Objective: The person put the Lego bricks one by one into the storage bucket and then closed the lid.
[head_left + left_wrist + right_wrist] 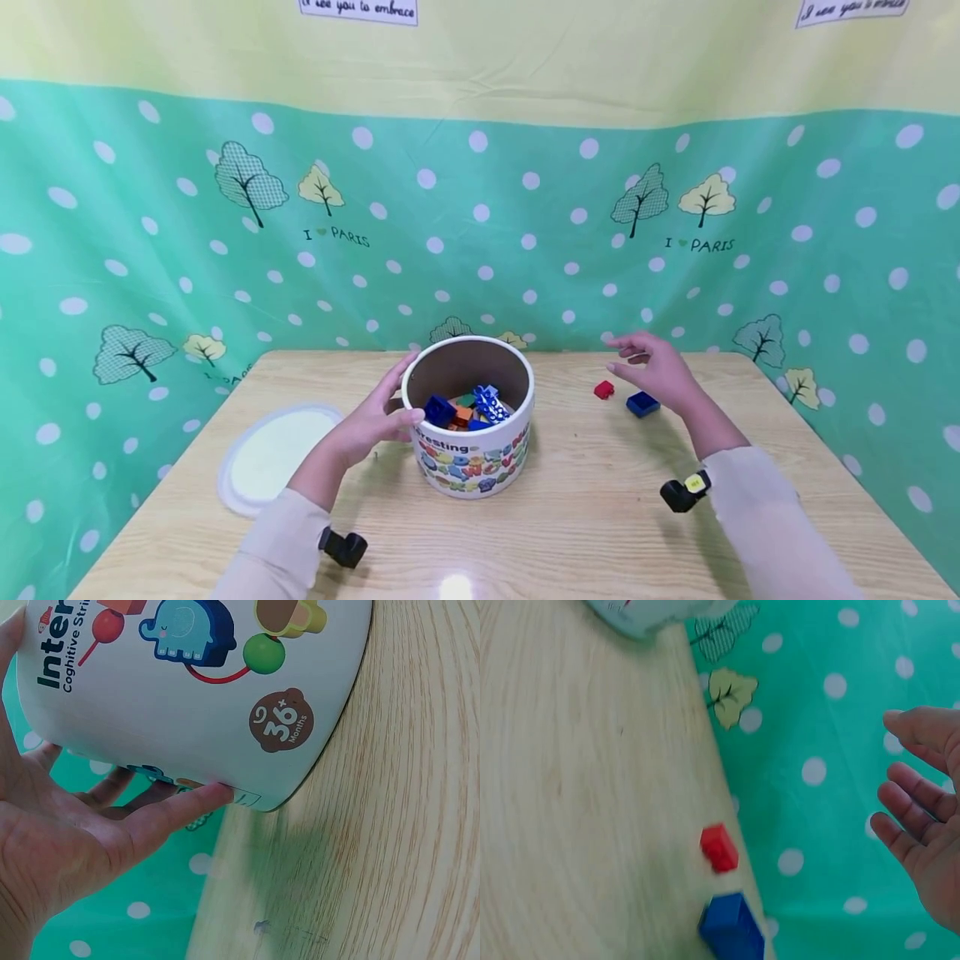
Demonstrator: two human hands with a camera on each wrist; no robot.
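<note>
Left hand [369,427] grips the lettered bucket [472,467] while right hand [657,371], empty and loose-fingered, hovers near the red brick [604,390] and blue brick [642,404] on the tabletop [585,517] — likely gathering, next calling for a pinch

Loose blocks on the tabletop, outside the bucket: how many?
2: the red block and the blue block, both right of the bucket. Others could hide behind it.

Pale beige fabric sleeves [772,517] and blocky black wrist cameras [350,550] sit behind the left grip [371,423] and right grip [657,369], the right camera bearing a yellow label [696,484].
</note>
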